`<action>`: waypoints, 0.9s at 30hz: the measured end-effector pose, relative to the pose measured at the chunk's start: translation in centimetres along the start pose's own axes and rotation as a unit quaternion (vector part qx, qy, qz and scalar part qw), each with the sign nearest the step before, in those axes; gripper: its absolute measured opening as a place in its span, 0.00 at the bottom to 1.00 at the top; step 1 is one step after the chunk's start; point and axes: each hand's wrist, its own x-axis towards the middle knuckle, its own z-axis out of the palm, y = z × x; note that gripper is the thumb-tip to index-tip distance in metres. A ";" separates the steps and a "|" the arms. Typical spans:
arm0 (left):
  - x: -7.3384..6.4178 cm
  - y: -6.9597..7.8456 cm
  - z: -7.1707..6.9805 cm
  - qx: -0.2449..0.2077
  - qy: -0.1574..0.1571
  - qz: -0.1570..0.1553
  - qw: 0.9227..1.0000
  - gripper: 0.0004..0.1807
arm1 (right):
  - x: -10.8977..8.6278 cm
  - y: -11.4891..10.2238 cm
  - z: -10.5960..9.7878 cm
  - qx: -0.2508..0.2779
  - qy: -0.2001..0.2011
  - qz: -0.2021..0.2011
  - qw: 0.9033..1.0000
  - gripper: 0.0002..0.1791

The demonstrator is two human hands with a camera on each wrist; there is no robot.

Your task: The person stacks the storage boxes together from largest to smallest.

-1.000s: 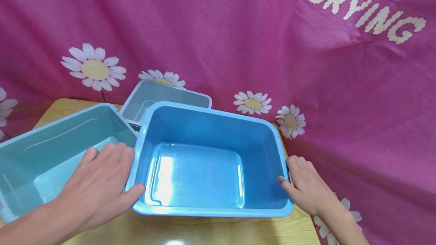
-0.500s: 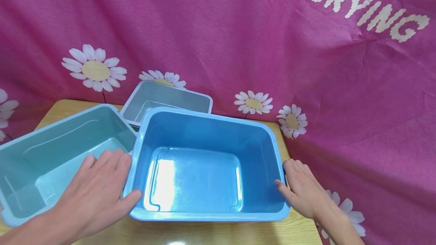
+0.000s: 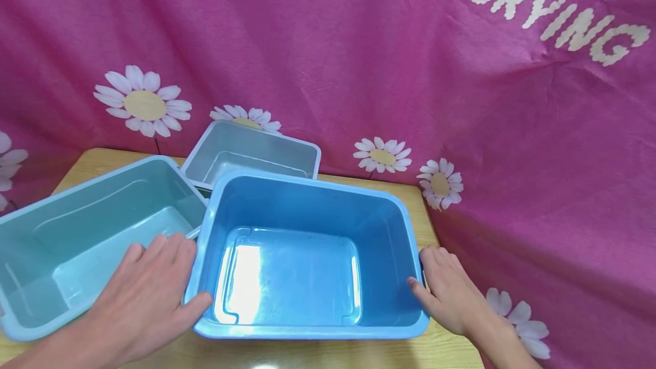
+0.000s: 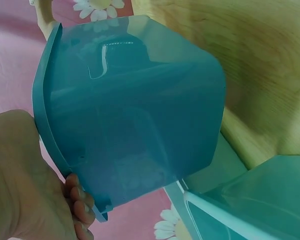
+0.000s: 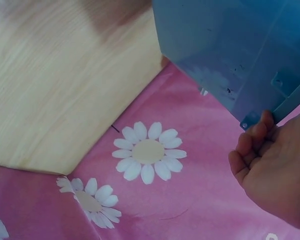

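Note:
A blue plastic bin (image 3: 307,201) is at the centre of the head view, its open top tipped toward me; I see no contents. My left hand (image 3: 146,298) grips its left rim, thumb over the inner edge and fingers outside. On the right rim, my right hand (image 3: 451,289) holds on the same way. The left wrist view shows the outer side of the bin (image 4: 135,110) with left-hand fingers curled under the rim. In the right wrist view, right-hand fingers (image 5: 260,132) hook the rim near small tabs. Whether the bin's base touches the table cannot be told.
A teal bin (image 3: 118,201) stands left, partly behind my left hand. Behind the blue bin is a smaller grey-blue bin (image 3: 261,150), partly covered. The wooden table (image 3: 446,349) ends close at the right. A pink daisy-print cloth (image 3: 328,61) hangs along the back and right.
Both hands have drawn the blue bin toward me and slightly left. More of the grey-blue bin and the table's back edge now shows. The other bins stay in place.

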 end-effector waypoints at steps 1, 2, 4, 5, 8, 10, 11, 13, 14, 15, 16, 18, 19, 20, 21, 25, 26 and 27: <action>0.0 0.0 0.1 0.000 -0.001 -0.001 1.000 0.34 | 0.0 0.0 0.1 0.001 0.001 -0.002 1.000 0.10; 0.0 0.0 0.2 -0.001 -0.003 -0.002 1.000 0.34 | 0.0 0.0 0.2 0.000 0.001 -0.003 1.000 0.10; -0.1 -0.1 0.3 -0.003 -0.005 -0.005 1.000 0.33 | 0.0 0.0 0.4 0.001 -0.004 0.000 1.000 0.09; -0.2 -0.1 0.5 -0.005 -0.005 -0.007 1.000 0.32 | 0.0 0.1 0.5 0.001 -0.007 0.002 1.000 0.09; -0.4 -0.1 0.8 -0.012 -0.011 -0.009 1.000 0.32 | 0.0 0.1 0.7 0.003 -0.018 0.011 1.000 0.10; -0.5 -0.1 1.0 -0.012 -0.013 -0.009 1.000 0.31 | 0.0 0.2 0.8 0.004 -0.026 0.018 0.999 0.10; -0.5 -0.1 1.2 -0.013 -0.018 -0.009 1.000 0.32 | 0.0 0.2 0.8 0.003 -0.029 0.020 0.999 0.10; -0.5 -0.2 1.4 -0.014 -0.028 -0.009 0.999 0.33 | 0.0 0.2 0.9 0.002 -0.031 0.021 0.999 0.11; -0.5 -0.2 1.5 -0.015 -0.032 -0.009 0.999 0.33 | -0.1 0.2 1.0 0.001 -0.031 0.020 0.999 0.11; -0.5 -0.3 1.7 -0.016 -0.035 -0.010 0.999 0.33 | -0.1 0.3 1.1 0.000 -0.031 0.018 0.999 0.11; -0.5 -0.3 1.8 -0.017 -0.038 -0.010 0.999 0.33 | -0.1 0.3 1.2 0.000 -0.028 0.016 0.999 0.11; -0.6 -0.3 2.0 -0.018 -0.035 -0.008 0.999 0.31 | -0.1 0.4 1.4 0.000 -0.025 0.011 1.000 0.11; -0.7 -0.4 2.2 -0.018 -0.031 -0.007 0.999 0.31 | -0.1 0.4 1.6 0.001 -0.024 0.009 1.000 0.11; -0.8 -0.4 2.3 -0.019 -0.025 -0.005 1.000 0.29 | 0.0 0.4 1.7 0.002 -0.024 0.009 1.000 0.11; -0.8 -0.4 2.4 -0.020 -0.020 -0.003 1.000 0.29 | 0.0 0.4 1.8 0.002 -0.025 0.009 1.000 0.11; -1.1 -0.5 2.8 -0.023 -0.011 0.003 1.000 0.26 | 0.0 0.3 2.1 0.006 -0.030 0.011 0.999 0.12; -1.2 -0.6 2.9 -0.024 -0.011 0.004 1.000 0.26 | 0.0 0.2 2.2 0.006 -0.031 0.011 0.999 0.12; -1.2 -0.6 3.0 -0.024 -0.013 0.005 1.000 0.26 | 0.0 0.2 2.2 0.006 -0.032 0.010 0.999 0.12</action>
